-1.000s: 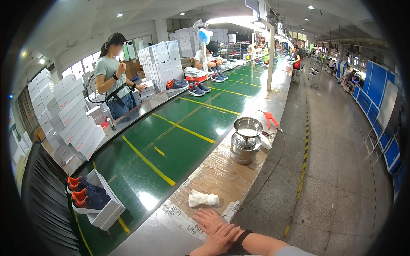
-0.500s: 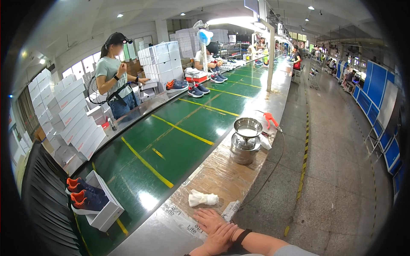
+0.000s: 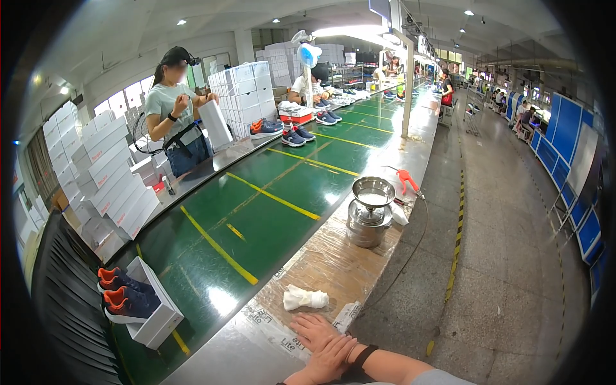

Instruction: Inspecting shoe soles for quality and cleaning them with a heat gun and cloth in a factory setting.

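Lying nearest the hands: a white cloth bundle point(image 3: 305, 298), on the brown taped sheet point(image 3: 337, 260) that covers the near bench; it sits just past the right hand's fingertips, on the far side of them
Cloth's long axis: roughly left to right in the view, across the line of the right fingers rather than along it; the looser, flared end points left toward the belt, the more compact end right toward the aisle
Right hand point(image 3: 314, 330): the nearer of the two; palm down on the sheet, fingers extended toward upper left, holding nothing
Left hand point(image 3: 330, 359): laid over the right hand near its wrist, below the black wristband's point(image 3: 364, 355) level or close to it; whether it clasps or merely rests, I cannot tell
Steel bowl point(image 3: 373, 191): farther up the bench, mounted above a round metal container point(image 3: 367, 232); a red air gun point(image 3: 405, 179) lies beyond, its hose hanging aisle-side
Green belt point(image 3: 256, 212): left of the bench, with yellow cross lines; at its near end an open white box point(image 3: 157, 324) has dark shoes point(image 3: 128, 298) with orange linings resting across it
Co-worker point(image 3: 176, 106): across the belt, holding a white box piece point(image 3: 215, 125)
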`<state>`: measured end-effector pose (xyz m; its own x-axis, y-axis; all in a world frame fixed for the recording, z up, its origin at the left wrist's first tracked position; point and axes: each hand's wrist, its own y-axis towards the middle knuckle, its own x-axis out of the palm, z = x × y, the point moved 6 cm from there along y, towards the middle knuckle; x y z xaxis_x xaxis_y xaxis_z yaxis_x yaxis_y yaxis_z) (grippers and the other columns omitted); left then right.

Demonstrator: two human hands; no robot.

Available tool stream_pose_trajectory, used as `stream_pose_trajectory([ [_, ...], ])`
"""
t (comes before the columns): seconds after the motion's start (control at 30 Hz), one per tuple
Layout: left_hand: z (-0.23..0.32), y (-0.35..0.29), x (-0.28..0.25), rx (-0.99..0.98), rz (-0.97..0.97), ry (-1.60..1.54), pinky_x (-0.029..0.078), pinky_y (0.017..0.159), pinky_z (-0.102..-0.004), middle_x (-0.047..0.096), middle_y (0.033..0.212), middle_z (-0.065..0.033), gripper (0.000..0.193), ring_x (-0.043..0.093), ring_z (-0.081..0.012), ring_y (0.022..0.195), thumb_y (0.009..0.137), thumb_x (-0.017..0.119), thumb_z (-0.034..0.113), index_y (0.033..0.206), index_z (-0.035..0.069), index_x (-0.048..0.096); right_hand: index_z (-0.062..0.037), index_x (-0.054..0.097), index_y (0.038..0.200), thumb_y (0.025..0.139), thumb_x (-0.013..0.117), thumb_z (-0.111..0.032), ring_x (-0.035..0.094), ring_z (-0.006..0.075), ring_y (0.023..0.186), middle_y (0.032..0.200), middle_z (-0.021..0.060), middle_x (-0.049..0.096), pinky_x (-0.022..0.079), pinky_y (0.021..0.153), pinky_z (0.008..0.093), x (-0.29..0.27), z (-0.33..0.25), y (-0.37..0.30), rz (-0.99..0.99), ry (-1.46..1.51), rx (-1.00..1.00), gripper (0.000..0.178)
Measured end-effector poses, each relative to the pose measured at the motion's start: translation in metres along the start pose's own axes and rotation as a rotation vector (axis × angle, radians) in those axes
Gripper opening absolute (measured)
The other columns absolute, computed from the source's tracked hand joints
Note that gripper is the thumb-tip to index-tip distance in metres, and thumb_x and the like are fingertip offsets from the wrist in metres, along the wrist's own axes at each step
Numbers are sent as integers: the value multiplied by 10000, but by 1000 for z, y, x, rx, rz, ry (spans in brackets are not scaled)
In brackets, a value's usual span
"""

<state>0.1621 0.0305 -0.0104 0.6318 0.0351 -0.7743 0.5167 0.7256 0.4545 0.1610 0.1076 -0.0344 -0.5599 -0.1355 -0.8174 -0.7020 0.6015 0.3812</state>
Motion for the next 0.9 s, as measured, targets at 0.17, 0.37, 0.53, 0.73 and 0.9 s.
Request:
stream_pose_trajectory([
  [0.17,1,1,0,6,-8,0,300,1049,-445,510,1267,-155,676,473,-307,1187,641,641,127,1284,24,461,-48,519,1238,872,552,-204,408,276,1259,1319,129,488,311,1053,398,-1,2,0,12,7,5,400],
  [0.37,0,2,2,0,-23,-14,295,1057,-443,503,1276,-162,680,461,-308,1205,652,648,132,1293,14,451,-54,512,1246,878,539,-202,408,268,1257,1313,127,491,307,1057,394,-2,2,0,2,9,3,398],
  [0.53,-1,2,1,-14,-53,-12,287,1067,-443,497,1283,-172,676,452,-313,1220,656,639,120,1294,3,447,-59,505,1255,889,523,-208,397,260,1266,1316,122,490,287,1071,387,1,3,0,-5,4,16,396],
  [0.73,-1,2,1,-11,-58,-8,278,1073,-445,499,1284,-170,686,450,-310,1224,647,636,115,1296,2,447,-63,504,1261,890,525,-209,397,260,1267,1319,117,490,282,1075,381,0,2,1,-18,-3,23,399],
  [0.9,-1,2,1,-8,-54,-8,279,1072,-446,501,1282,-170,687,452,-307,1223,643,634,116,1295,3,449,-63,509,1258,887,534,-207,407,260,1258,1314,117,495,290,1072,385,2,3,1,-9,-4,18,399],
])
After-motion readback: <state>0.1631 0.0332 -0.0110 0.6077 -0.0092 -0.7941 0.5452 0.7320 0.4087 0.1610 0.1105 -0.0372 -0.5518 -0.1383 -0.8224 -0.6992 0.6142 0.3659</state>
